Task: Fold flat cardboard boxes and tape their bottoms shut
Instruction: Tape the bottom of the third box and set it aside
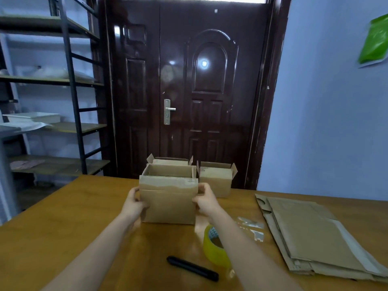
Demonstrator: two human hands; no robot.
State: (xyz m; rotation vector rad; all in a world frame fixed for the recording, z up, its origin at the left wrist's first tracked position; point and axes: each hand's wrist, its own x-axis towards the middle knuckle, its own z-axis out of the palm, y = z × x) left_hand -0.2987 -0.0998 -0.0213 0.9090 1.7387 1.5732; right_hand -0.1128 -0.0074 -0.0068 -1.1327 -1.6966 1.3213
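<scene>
**Observer:** Take me across from the left. What have you got?

**Operator:** My left hand (134, 203) is pressed flat against the left wall of the assembled box (169, 198), fingers wrapped round its near corner. I judge it's there as one half of a clamp, so the box stays square and doesn't skate on the table (63, 217).

**Observer:** And the box itself?

**Operator:** It stands upright between my two hands, open top up, its top flaps folded down outside the walls. Its base rests on the table, so I can't see whether the bottom is taped. Just beyond my grip sit two more upright boxes (216, 179), one directly behind the held box and one off toward my right hand.

**Observer:** Right side?

**Operator:** My right hand (204, 201) mirrors the left, closed on the right wall, thumb on the near face. Together they grip the box from both sides, which looks to me like lining it up with the finished ones.

**Observer:** Tools?

**Operator:** The black pen-like tool (192, 268) lies nearer me than the grip, between my forearms. The yellow tape roll (214, 246) stands on edge, partly hidden under my right forearm. Further right, well apart from my hands, lies the flat cardboard stack (315, 238), still unfolded, so I judge more boxes remain.
</scene>
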